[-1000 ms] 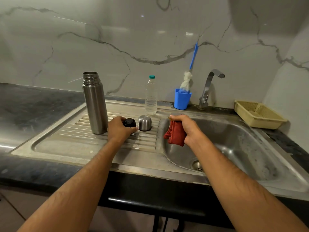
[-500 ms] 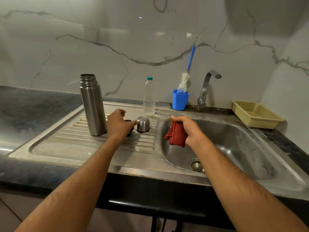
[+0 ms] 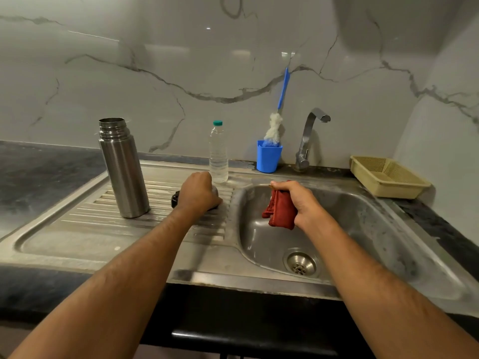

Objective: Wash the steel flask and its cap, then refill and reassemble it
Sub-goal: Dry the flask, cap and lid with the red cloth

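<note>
The open steel flask (image 3: 124, 172) stands upright on the left of the ribbed drainboard (image 3: 77, 229). My left hand (image 3: 198, 191) curls down over the steel cap (image 3: 216, 194), which shows only as a sliver by my fingers. The black stopper (image 3: 175, 199) lies just left of that hand, partly hidden. Over the left side of the sink basin (image 3: 363, 224), my right hand (image 3: 303, 203) grips a folded red cloth (image 3: 281, 211).
A clear water bottle (image 3: 219, 156) with a green lid stands behind my left hand. Beside it a blue cup (image 3: 268, 159) holds a bottle brush (image 3: 274, 128), then the tap (image 3: 308, 138). A yellow basket (image 3: 388, 177) sits on the counter at right.
My left hand has left the black stopper and moved right onto the steel cap, closing over it. My right hand keeps the red cloth over the basin.
</note>
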